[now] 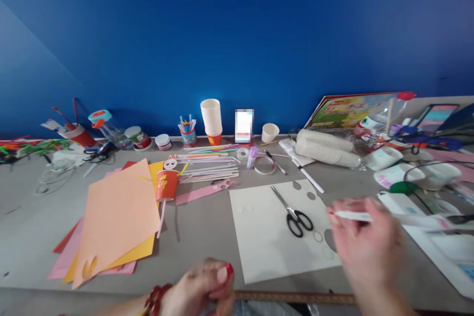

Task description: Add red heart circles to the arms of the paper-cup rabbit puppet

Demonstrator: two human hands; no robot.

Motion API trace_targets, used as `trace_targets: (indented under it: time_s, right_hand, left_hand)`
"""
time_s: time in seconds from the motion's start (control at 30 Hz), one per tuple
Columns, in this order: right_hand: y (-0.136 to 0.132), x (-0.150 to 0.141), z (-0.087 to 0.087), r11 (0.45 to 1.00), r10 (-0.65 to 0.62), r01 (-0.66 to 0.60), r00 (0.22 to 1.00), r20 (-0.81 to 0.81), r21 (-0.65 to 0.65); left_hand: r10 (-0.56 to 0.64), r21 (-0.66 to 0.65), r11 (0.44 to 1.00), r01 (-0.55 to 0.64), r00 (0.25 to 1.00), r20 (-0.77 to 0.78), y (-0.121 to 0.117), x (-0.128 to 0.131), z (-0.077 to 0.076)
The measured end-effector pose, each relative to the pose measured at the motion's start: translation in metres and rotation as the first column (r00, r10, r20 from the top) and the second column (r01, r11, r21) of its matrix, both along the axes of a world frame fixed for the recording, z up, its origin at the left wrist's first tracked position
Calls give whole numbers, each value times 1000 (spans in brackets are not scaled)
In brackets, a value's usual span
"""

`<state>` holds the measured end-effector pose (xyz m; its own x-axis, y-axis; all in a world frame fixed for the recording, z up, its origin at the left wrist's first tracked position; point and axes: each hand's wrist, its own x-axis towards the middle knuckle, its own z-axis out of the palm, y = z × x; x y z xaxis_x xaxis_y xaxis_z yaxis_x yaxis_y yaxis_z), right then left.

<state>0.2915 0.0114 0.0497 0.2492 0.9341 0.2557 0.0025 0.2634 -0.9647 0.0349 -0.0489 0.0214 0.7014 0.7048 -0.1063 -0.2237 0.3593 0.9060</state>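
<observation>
My right hand, blurred by motion, is closed round a slim white pen at the right edge of a white paper sheet. Something red shows near its left end. My left hand is closed in a pinch at the table's front edge; a small red thing shows at its fingertips, its kind unclear. Black-handled scissors lie partly open on the sheet, beside small paper rings and cut-out holes. A red paper-cup figure with a rabbit face lies left of the sheet.
Coloured paper sheets are stacked at the left. Straws, a purple glue stick and a tape ring lie mid-table. Stacked paper cups and cluttered materials fill the right. Jars and cups line the blue wall.
</observation>
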Motion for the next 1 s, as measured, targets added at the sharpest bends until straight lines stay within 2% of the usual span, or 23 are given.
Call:
trace_targets:
  time_s: [0.03, 0.07, 0.1, 0.13, 0.17, 0.2, 0.27, 0.33, 0.4, 0.47, 0.53, 0.63, 0.7, 0.77, 0.83, 0.87, 0.9, 0.93, 0.97, 1.0]
  right_hand:
    - [4, 7, 1, 994, -95, 99, 993, -75, 53]
    - [7, 9, -1, 995, -78, 82, 995, -68, 56]
    - [8, 7, -6, 1000, 26, -26, 999, -19, 9]
    - [9, 1, -13, 989, 141, -138, 989, 49, -58]
    - [10, -6, -23, 971, 224, -211, 966, 128, -108]
    - [12, -14, -35, 955, 285, -257, 933, 219, -148]
    - [16, -26, -58, 944, 327, -289, 875, 357, -159]
    - [22, -28, -77, 937, 348, -304, 847, 401, -171]
    - [25, -23, -89, 928, 370, -314, 834, 409, -200]
    - [24, -14, -94, 922, 384, -321, 825, 414, -217]
    - [21, -8, -95, 919, 393, -328, 819, 418, -220]
    - [18, -10, -93, 906, 414, -343, 834, 364, -247]
    - [19, -16, -91, 889, 444, -370, 839, 313, -269]
    - [24, -24, -88, 874, 472, -401, 834, 286, -276]
    - [29, -29, -84, 867, 486, -418, 826, 285, -270]
    - [32, -31, -82, 868, 486, -419, 825, 287, -266]
    - [34, -32, -81, 869, 486, -420, 824, 291, -261]
    - [36, -32, -80, 869, 487, -422, 822, 295, -257]
    - [37, -31, -80, 869, 489, -425, 820, 297, -254]
    - [38, -31, -81, 869, 489, -427, 819, 299, -251]
  left_hand:
    - [96, 275, 961, -34, 972, -215, 3, -4, -3]
    - [187, 542, 839, 50, 908, -374, 7, -7, -7]
    - [330, 750, 650, 123, 843, -425, 13, -8, -12]
    - [423, 840, 490, 231, 780, -461, 20, -7, -20]
    - [481, 869, 366, 332, 732, -483, 26, -5, -28]
    - [538, 872, 281, 402, 686, -490, 31, -2, -38]
    - [613, 848, 200, 491, 613, -499, 34, 5, -56]
    - [643, 823, 184, 538, 567, -515, 30, 13, -70]
    - [641, 810, 180, 557, 559, -527, 22, 19, -76]
    - [615, 822, 185, 539, 589, -525, 17, 22, -76]
    - [595, 853, 233, 467, 625, -505, 18, 20, -72]
    - [625, 872, 398, 285, 611, -485, 35, 7, -62]
    - [623, 851, 485, 201, 604, -497, 51, -4, -57]
    - [576, 811, 580, 72, 669, -471, 64, -11, -53]
    - [499, 660, 743, -110, 748, -437, 73, -13, -52]
    - [457, 558, 812, -170, 779, -428, 75, -12, -51]
    - [425, 476, 857, -200, 795, -432, 77, -10, -51]
    - [409, 440, 875, -201, 794, -450, 77, -7, -50]
    - [411, 458, 871, -179, 777, -478, 77, -4, -50]
    - [434, 524, 841, -133, 745, -507, 76, -1, -50]
